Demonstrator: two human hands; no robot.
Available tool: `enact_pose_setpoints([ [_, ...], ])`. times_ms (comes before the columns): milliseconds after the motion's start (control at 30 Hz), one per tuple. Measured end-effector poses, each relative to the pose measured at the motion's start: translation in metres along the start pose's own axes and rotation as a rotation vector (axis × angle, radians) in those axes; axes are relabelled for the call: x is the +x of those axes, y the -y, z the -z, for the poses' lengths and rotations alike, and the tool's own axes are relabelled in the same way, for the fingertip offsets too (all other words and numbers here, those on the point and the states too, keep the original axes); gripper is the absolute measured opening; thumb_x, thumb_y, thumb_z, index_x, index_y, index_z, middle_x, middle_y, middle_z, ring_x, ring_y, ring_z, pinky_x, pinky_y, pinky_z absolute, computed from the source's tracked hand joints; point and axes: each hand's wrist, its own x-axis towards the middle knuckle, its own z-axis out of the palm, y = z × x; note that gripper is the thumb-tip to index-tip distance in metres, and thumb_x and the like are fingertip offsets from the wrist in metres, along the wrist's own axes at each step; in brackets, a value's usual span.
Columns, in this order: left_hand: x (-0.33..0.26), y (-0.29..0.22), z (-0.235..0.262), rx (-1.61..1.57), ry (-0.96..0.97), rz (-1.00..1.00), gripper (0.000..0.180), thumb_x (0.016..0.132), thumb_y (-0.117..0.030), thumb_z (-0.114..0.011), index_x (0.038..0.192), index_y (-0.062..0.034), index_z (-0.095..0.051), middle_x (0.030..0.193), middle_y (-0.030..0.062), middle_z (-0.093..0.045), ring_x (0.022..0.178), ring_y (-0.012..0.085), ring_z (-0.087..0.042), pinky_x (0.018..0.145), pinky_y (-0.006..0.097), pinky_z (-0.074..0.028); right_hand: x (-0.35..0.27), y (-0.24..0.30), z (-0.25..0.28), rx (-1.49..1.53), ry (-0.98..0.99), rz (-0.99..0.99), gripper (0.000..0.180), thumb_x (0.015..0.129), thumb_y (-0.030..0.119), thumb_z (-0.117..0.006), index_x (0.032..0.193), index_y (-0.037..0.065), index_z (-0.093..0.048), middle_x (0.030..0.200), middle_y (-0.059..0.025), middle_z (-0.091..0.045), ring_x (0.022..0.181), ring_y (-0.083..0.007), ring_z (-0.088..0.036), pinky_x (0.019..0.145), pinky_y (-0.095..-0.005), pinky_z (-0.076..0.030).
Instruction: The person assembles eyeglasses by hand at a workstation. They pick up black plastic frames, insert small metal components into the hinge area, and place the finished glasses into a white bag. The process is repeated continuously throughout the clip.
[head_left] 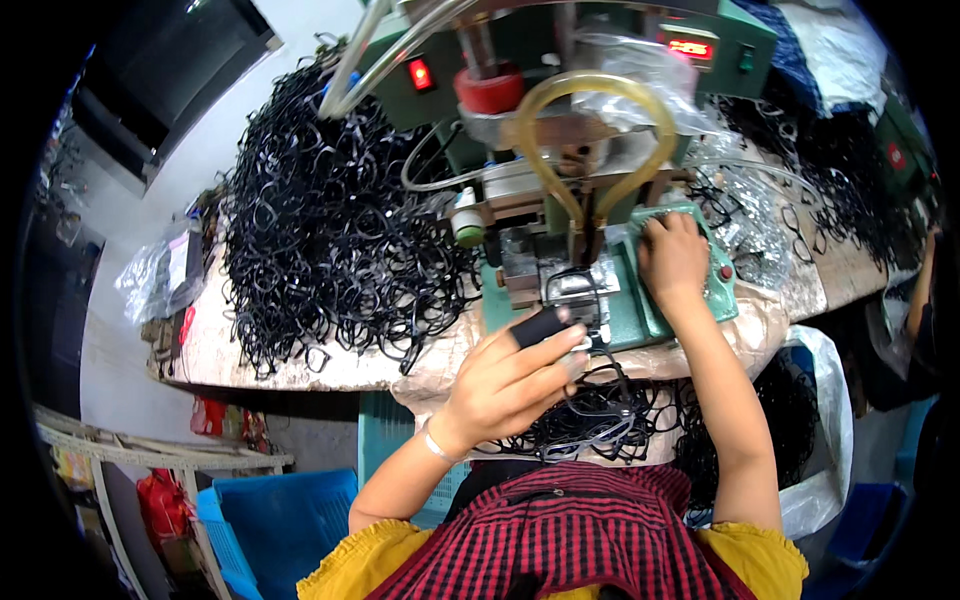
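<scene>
My left hand [515, 385], a black sleeve on one finger, pinches a black eyeglass frame [622, 378] at the front of a green bench machine [495, 310]. One rim of that frame reaches up to the metal fixture [575, 284] under the machine's head. My right hand [673, 255] rests over the green tray [655, 320] at the machine's right side. Its fingers are bent and close together at the tray's far part; what they hold, if anything, is hidden. A looped yellowish tube [530, 105] hangs above the fixture, between and beyond my hands.
A large heap of black eyeglass frames [330, 230] covers the table's left side. More frames [545, 430] lie by my lap, beside a white sack [835, 400]. Clear plastic bags [750, 220] lie right of the machine. A blue crate [280, 530] stands low at left.
</scene>
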Motion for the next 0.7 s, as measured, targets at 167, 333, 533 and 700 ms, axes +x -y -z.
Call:
enact_pose_setpoints([
  [167,-0.089,0.023,0.044,0.307,-0.361,0.422,0.031,0.084,-0.002,-0.071,0.114,-0.0005,-0.064,0.116,0.0145,-0.069,0.098,0.0290,-0.067,0.087,0.035,-0.052,-0.019,-0.058,0.022,0.516,-0.210,-0.204,0.019,0.091,0.011,-0.063,0.107,0.005,-0.069,0.105,-0.0126,-0.070,0.092,-0.0287,-0.067,0.079,-0.0347,-0.052],
  [333,-0.094,0.084,0.098,0.040,-0.911,0.776,0.020,0.096,-0.005,-0.061,0.114,0.0030,-0.065,0.109,0.0095,-0.069,0.097,0.0140,-0.065,0.088,0.028,-0.053,-0.014,-0.098,-0.007,0.383,-0.088,-0.286,0.020,0.092,0.019,-0.062,0.098,0.002,-0.072,0.088,-0.0143,-0.070,0.078,-0.0281,-0.067,0.071,-0.0349,-0.051],
  [533,-0.071,0.106,0.107,0.645,-0.310,0.671,0.011,0.083,-0.008,-0.071,0.093,-0.0054,-0.073,0.094,0.0059,-0.070,0.083,0.0222,-0.061,0.077,0.032,-0.048,-0.014,-0.018,0.012,0.493,-0.254,-0.099,0.013,0.085,0.012,-0.072,0.096,0.005,-0.075,0.089,-0.0101,-0.070,0.082,-0.0251,-0.066,0.077,-0.0333,-0.051],
  [700,-0.051,0.141,0.085,1.193,0.233,0.828,0.013,0.077,-0.021,-0.075,0.077,-0.0080,-0.074,0.092,0.0080,-0.062,0.096,0.0290,-0.055,0.077,0.040,-0.044,-0.017,-0.033,-0.004,0.708,-0.208,-0.185,0.014,0.085,0.007,-0.071,0.098,0.002,-0.074,0.094,-0.0107,-0.071,0.086,-0.0208,-0.066,0.081,-0.0309,-0.051],
])
